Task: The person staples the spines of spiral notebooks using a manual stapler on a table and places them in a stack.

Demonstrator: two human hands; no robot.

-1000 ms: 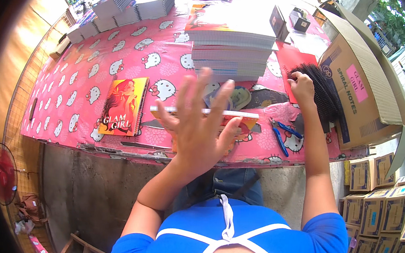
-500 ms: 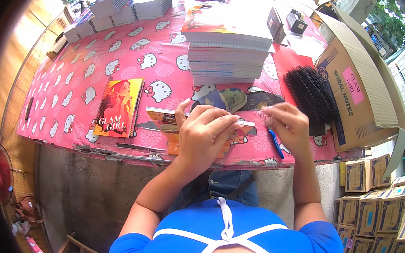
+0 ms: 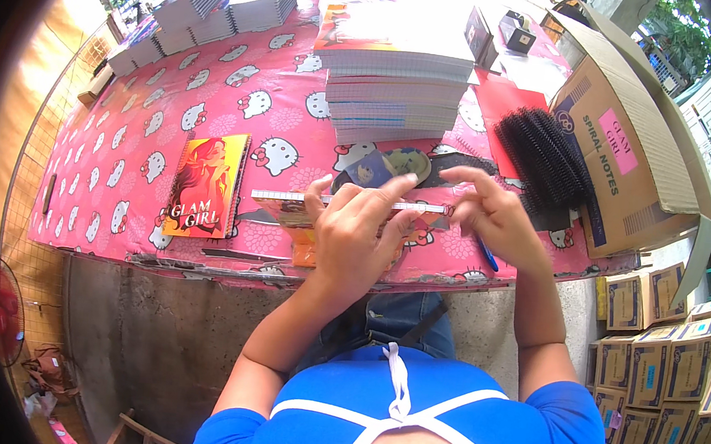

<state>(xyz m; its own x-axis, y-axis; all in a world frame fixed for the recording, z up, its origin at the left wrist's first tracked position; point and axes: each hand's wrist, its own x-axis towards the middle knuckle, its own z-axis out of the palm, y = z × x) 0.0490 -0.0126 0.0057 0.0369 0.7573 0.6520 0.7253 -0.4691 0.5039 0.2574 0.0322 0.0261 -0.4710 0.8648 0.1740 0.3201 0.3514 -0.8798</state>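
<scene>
Left hand (image 3: pixel 360 238) gripped a thin punched notebook block (image 3: pixel 348 208) near the table's front edge (image 3: pixel 200 261). Right hand (image 3: pixel 495 220) steadied its right end, fingers loosely curled; glossy pink cloth (image 3: pixel 124 159) lay bare leftward.

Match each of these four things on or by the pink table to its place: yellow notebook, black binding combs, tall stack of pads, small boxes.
Things:
1. yellow notebook
2. black combs
3. tall stack
4. small boxes

Places:
A. beyond the hands, mid-table
B. piled off the table, to the right
C. flat on the cloth, left of the left hand
D. beside the big carton, beyond the right hand

Pairs: 1-C, 2-D, 3-A, 4-B
</scene>
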